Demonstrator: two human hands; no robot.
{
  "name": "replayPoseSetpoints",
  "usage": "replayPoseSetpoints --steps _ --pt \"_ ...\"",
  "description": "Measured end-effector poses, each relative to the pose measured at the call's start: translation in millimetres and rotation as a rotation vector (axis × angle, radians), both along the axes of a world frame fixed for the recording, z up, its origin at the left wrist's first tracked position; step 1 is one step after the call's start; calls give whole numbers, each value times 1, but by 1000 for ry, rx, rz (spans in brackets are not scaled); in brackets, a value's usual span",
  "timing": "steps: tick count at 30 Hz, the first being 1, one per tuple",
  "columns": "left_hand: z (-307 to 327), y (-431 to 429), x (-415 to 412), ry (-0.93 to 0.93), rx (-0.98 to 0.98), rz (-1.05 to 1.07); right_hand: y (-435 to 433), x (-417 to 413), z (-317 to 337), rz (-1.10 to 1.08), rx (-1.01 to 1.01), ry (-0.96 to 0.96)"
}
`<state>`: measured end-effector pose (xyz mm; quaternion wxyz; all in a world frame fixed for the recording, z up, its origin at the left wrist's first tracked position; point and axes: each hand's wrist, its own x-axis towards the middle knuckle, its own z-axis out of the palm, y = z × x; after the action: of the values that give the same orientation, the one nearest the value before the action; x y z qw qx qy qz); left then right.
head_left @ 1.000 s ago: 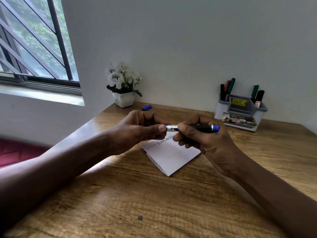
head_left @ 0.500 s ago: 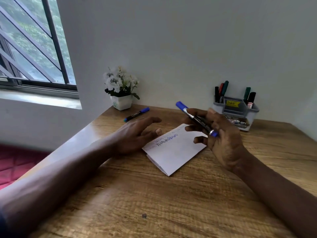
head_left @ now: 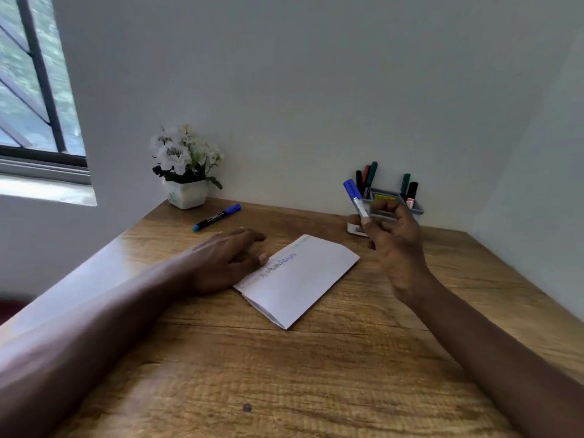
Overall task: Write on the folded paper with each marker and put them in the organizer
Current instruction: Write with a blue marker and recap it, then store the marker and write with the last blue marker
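Blue scrawl (head_left: 287, 258), illegible, on folded paper (head_left: 303, 289)

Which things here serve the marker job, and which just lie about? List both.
Job: blue marker held in the right hand; folded paper; organizer with markers inside; second blue marker on the table.
Lying about: potted flowers; window.

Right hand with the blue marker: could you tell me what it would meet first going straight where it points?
Probably the organizer, right behind the right hand holding the blue marker; how far apart is unclear.
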<state>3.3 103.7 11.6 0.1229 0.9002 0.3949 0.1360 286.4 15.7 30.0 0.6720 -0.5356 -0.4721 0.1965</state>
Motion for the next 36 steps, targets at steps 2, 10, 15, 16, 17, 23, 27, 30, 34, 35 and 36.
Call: replayPoseSetpoints --steps 2,10,15,16,17,23,27,30,34,35,36 --pt "-1 2 1 -2 -1 9 1 9 3 -28 40 44" --pt "1 6 1 -60 -16 17 21 65 31 -412 85 144" --pt "1 9 3 -16 -41 11 45 87 61 -677 63 -86" --pt "0 9 4 -10 -42 12 50 92 65 -709 48 -130" --pt "0 10 5 -11 -43 13 55 96 69 -740 27 -175" --pt "0 14 9 35 -17 31 80 114 63 -813 -189 -340" --pt "-2 15 11 52 23 41 86 120 41 -713 -420 -323" --pt "-2 15 10 50 24 40 88 123 34 -744 -416 -286" --pt "-1 15 10 51 6 34 86 132 34 -648 -389 -155" --pt "-1 15 10 51 5 35 83 132 33 -639 -379 -127" --pt "0 14 9 51 0 37 80 129 34 -638 -357 -114"
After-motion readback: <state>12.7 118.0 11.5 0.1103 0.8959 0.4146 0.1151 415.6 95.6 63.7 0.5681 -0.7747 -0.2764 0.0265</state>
